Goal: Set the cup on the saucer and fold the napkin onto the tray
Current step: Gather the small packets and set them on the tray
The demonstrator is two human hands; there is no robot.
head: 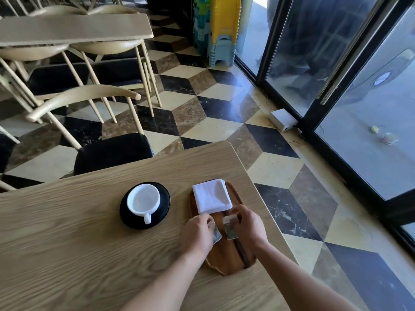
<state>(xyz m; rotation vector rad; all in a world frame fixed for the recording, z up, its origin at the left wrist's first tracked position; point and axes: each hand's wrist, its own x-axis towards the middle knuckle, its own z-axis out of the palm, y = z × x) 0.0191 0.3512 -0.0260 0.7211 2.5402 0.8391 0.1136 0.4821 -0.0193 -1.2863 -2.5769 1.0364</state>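
Observation:
A white cup [143,199] stands upright on the black saucer [165,194], handle pointing toward me. To its right, a folded white napkin [211,196] lies on the far half of the oval wooden tray [226,261]. Both hands hover over the tray just in front of the napkin's near edge. My left hand [197,231] pinches a small greyish packet [216,236]. A second small packet [230,225] with a pale top sits in the closed fingers of my right hand [247,224]. Whether my fingertips touch the napkin is unclear.
Everything rests on a light wooden table [78,243] whose right edge runs close beside the tray. A black-seated chair [112,151] is tucked in at the far side. Glass doors [336,75] and a checkered floor lie to the right.

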